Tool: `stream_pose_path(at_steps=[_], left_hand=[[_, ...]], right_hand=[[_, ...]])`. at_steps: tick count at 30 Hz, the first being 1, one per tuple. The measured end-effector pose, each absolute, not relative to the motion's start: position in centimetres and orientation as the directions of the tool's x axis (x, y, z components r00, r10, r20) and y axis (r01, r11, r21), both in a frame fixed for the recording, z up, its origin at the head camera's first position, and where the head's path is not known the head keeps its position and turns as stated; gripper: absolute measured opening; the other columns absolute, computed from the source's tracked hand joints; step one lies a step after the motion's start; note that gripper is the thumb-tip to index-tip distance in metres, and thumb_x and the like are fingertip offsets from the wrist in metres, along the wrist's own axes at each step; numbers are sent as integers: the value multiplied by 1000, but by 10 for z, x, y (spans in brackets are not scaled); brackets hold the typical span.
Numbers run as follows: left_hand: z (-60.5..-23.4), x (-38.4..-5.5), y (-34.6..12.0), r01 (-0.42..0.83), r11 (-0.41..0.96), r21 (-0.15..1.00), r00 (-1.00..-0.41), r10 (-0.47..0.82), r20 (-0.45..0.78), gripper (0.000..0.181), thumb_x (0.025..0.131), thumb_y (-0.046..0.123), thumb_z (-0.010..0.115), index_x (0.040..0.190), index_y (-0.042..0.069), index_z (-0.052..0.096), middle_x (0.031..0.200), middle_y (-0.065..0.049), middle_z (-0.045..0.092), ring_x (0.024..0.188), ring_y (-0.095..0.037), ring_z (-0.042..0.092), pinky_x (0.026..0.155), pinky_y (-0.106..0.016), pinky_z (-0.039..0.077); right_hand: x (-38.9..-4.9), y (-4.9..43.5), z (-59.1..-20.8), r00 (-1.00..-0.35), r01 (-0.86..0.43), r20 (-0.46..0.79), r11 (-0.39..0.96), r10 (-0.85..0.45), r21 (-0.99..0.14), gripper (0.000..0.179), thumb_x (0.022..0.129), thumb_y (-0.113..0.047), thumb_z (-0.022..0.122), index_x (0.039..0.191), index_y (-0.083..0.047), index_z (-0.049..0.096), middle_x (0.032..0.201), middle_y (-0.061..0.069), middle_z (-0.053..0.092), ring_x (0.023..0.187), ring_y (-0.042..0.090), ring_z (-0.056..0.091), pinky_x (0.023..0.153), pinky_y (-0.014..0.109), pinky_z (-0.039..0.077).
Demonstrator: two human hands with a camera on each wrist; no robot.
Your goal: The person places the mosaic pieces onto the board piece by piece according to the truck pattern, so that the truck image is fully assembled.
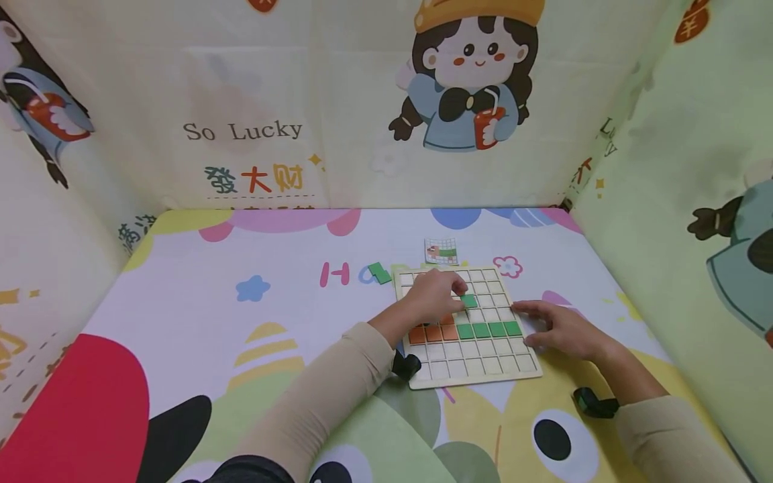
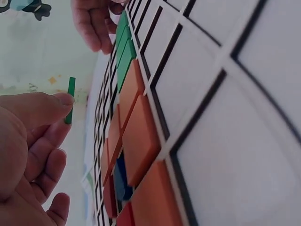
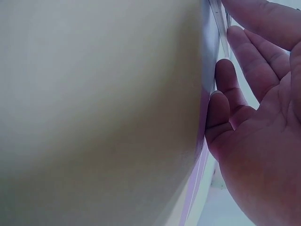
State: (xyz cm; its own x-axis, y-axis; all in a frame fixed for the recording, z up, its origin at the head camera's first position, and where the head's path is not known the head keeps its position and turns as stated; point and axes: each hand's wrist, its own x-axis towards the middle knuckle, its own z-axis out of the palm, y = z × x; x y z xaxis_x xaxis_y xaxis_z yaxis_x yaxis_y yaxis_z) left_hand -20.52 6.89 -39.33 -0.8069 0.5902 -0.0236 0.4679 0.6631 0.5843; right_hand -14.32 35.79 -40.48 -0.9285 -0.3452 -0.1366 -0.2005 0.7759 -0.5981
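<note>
Over the pale grid board (image 1: 471, 369), my left hand (image 1: 431, 296) pinches a green tile (image 2: 70, 100) between thumb and fingertip. In the left wrist view that tile is seen edge-on, raised off the board. My right hand (image 1: 564, 329) rests at the board's right edge, its fingers relaxed and fingertips right at the rim. A row of green tiles (image 1: 489, 330) lies in the grid, continuing a row of orange tiles (image 1: 433, 333). Below my left hand, the left wrist view also shows a dark blue tile (image 2: 122, 181) and red ones (image 2: 125, 217) among the orange.
A green zigzag piece (image 1: 380, 272) lies on the patterned tablecloth (image 1: 199, 315), left of the board's far corner. Behind the board is a small picture card (image 1: 441, 251) with a gridded design. Printed cloth walls (image 1: 356, 134) stand at the back and both sides.
</note>
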Motion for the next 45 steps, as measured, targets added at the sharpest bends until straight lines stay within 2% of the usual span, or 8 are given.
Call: stream_pose_path(at_steps=[8,17,22,32,37,45], left_hand=[[-399,-204,92,453,680,577,-817,575,-36,24,93,27,71,116,19,70,105,15,68,108,-10,57,95,-37,41],[-404,-203,119,451,714,536,-821,567,-64,24,93,31,70,116,23,69,98,18,63,99,-9,51,89,-32,40],[-407,-202,131,469,728,499,-817,573,-67,26,93,34,70,117,25,69,99,19,63,97,-5,53,87,-28,41],[-413,-200,139,448,746,492,-829,553,-84,23,93,33,70,115,26,69,95,19,62,97,-6,54,83,-29,41],[-413,-198,141,442,736,512,-832,550,-73,23,93,32,71,115,25,69,92,18,60,93,-6,53,81,-29,40],[-415,-199,144,439,734,517,-838,543,-60,23,92,33,72,114,25,68,93,18,59,92,-5,54,79,-29,39]], right_hand=[[-143,358,-404,-928,-214,-125,778,-350,-590,62,83,-24,82,139,-8,59,139,17,56,119,34,52,92,47,42],[-141,358,-403,-931,-187,-144,776,-336,-602,63,84,-23,81,140,-8,58,140,16,56,123,38,51,95,53,42],[-142,359,-403,-929,-202,-132,772,-347,-603,64,84,-23,81,140,-6,57,140,15,57,127,40,49,99,57,40],[-144,359,-408,-924,-228,-116,769,-365,-597,64,83,-24,82,139,-5,58,139,13,58,130,39,47,103,56,38],[-145,359,-408,-925,-218,-120,763,-360,-608,64,83,-22,82,139,-4,57,140,15,57,130,41,47,102,60,38],[-145,359,-408,-926,-223,-116,766,-360,-603,65,82,-21,82,139,-3,57,140,15,57,130,41,47,101,59,39]])
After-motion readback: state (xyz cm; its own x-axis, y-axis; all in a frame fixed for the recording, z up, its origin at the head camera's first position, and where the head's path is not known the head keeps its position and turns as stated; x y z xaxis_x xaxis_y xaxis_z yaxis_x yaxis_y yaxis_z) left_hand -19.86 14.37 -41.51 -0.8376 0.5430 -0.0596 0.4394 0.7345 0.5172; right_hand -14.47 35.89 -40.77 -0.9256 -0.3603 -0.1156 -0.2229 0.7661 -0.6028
